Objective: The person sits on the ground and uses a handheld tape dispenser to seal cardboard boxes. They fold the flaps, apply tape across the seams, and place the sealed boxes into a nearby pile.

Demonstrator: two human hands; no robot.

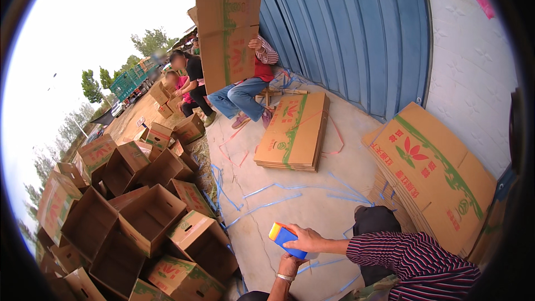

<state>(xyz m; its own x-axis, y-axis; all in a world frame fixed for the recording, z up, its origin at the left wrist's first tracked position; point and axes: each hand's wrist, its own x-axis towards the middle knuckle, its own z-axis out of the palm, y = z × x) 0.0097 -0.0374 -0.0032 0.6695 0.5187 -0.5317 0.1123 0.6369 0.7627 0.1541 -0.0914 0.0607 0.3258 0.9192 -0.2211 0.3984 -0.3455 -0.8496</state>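
Observation:
A blue plastic tool with a yellow end [291,242], its exact kind unclear, is held between my two hands above the concrete floor. My right hand [307,239] wraps around its upper side, thumb and fingers on the blue body. Under its lower end, my left hand [289,264] grips it from below; a bracelet circles that wrist. Beside my right arm leans a stack of flat printed cardboard cartons [434,167]. Farther ahead, a second pile of flattened cartons [292,131] lies on the concrete, with pink strapping around it.
Many opened cardboard boxes [154,213] are heaped on the left. Blue strapping strips [267,209] litter the concrete [267,184]. Ahead, a seated person holds up a flattened carton [229,37] before a blue metal door [334,29]. Other people sit beyond.

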